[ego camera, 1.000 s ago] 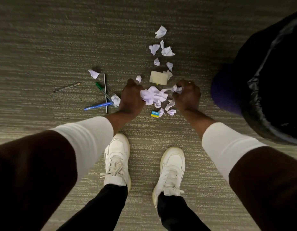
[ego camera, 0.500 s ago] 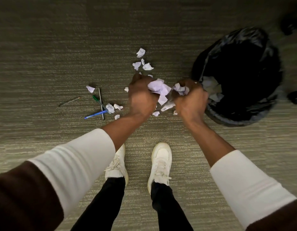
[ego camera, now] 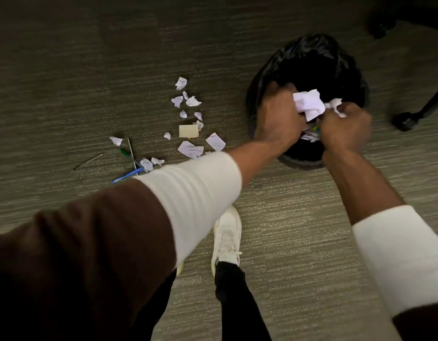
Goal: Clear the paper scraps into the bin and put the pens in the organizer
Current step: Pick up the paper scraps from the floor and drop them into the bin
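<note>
My left hand [ego camera: 278, 119] and my right hand [ego camera: 344, 127] are together over the mouth of the black-lined bin [ego camera: 309, 60], both clutching a wad of crumpled white paper scraps [ego camera: 309, 103]. More white paper shows inside the bin below the hands. Several loose scraps [ego camera: 191, 148] lie on the carpet to the left, with a pale yellow sticky pad [ego camera: 188, 131] among them. Further left lie a blue pen [ego camera: 126, 175], a green pen [ego camera: 125, 152], a thin clear pen [ego camera: 131, 151] and a dark pen [ego camera: 88, 161]. No organizer is in view.
Grey striped carpet covers the floor. A black chair leg with a caster [ego camera: 410, 119] stands right of the bin, another caster [ego camera: 380, 28] at the top right. My white shoe [ego camera: 226, 239] is planted below the hands.
Both hands rose from the floor with the gathered scraps and swung right, from beside the bin to over its opening. The view shifted with them.
</note>
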{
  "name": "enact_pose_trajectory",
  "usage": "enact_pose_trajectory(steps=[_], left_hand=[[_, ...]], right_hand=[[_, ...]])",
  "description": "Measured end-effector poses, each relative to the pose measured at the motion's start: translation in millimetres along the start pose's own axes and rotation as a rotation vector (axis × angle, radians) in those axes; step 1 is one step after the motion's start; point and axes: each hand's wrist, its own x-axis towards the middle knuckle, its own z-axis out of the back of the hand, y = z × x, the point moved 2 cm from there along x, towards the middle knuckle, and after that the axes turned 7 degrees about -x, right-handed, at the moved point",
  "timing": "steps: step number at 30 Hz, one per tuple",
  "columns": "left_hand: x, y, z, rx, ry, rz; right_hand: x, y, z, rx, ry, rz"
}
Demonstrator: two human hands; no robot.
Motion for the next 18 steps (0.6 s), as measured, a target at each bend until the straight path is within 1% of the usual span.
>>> enact_pose_trajectory(steps=[2,4,9,11,14,16,18], left_hand=[[4,3,-25,0.070,0.071,0.014],[5,3,-42,0.085,0.146,0.054],[3,3,-50,0.106,0.304,0.058],[-3,4,-43,0.134,0.287,0.002],[-17,13,-24,0.128,0.149,-0.073],[-30,27,-9,0.124,0.103,-0.048],[-43,53,6,0.129,0.101,0.034]], right_hand=[[9,-5,-3,0.006,0.040,-0.058],[22,-11,-7,0.075,0.075,-0.123],[37,-17,-12,0.038,0.057,-0.095],[33,-19,-13,0.009,0.066,-0.055],[9,-13,-11,-0.016,0.063,0.075],[-16,-6,-10,0.004,0.066,0.194],[-39,-3,-18,0.100,0.118,0.283]])
